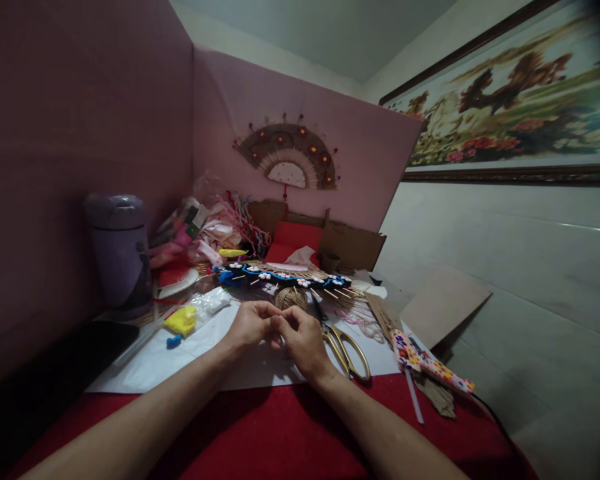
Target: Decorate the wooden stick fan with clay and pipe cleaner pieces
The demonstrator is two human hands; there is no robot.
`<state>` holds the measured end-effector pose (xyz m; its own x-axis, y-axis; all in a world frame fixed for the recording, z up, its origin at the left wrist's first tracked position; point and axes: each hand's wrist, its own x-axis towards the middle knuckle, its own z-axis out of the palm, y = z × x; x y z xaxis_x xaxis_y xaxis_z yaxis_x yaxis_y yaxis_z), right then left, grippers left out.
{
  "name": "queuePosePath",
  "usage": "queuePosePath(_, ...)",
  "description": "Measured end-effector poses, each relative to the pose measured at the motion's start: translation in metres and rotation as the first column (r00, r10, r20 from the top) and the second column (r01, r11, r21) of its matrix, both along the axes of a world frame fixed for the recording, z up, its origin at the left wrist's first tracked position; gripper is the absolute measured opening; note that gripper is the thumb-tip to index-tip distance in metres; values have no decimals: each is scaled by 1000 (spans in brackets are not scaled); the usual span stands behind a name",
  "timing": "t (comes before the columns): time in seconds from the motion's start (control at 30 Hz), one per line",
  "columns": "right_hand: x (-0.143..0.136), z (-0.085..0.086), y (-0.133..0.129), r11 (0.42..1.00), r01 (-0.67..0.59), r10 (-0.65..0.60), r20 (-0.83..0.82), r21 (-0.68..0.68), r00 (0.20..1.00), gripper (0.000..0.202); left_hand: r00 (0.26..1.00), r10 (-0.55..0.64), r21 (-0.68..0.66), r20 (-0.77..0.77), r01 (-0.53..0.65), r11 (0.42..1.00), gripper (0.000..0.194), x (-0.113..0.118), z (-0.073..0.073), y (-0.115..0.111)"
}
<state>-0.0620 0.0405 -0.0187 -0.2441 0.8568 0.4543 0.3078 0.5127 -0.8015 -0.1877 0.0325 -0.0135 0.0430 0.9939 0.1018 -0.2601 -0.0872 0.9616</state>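
Observation:
My left hand (257,323) and my right hand (301,339) meet above the white paper (190,363), their fingertips pinched together. Whatever lies between the fingertips is too small or too hidden to make out. Just behind them sits a ball of brown twine (291,300). Close to the right hand lie scissors with gold handles (347,350), the blades pointing away. Beyond the twine rests a fan-shaped piece (285,275) of thin sticks, with a black and blue band and white flowers.
A purple tumbler (120,257) stands at left, near yellow clay (181,321) and a blue lump (174,341). A flower-patterned glue gun (430,363) with a cord lies at right. Behind are a pink bag heap (220,230), cardboard (353,243) and a decorated fan (290,155) on the pink panel.

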Motion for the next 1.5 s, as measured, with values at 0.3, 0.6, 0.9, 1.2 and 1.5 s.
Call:
queuePosePath(0.3,-1,-3,2,1000,9,-9,-3,2,1000,19,999,33,11,-16,-33,999,37,2,-1,0)
queuePosePath(0.6,0,-2,2,994,-80,72,-115,-72,991,34,996,78,79,52,-82,993,42,6,5,-6)
queuePosePath(0.9,0,-1,1,996,-82,78,-104,-33,992,30,997,66,19,31,-67,998,50,9,6,-6)
queuePosePath(1.2,-2,-2,2,992,-108,97,-150,-67,984,21,995,89,15,37,-89,996,43,10,4,-6)
queuePosePath(1.5,-2,-3,2,998,-56,52,-108,-38,993,20,995,90,14,32,-90,996,42,10,1,-5)
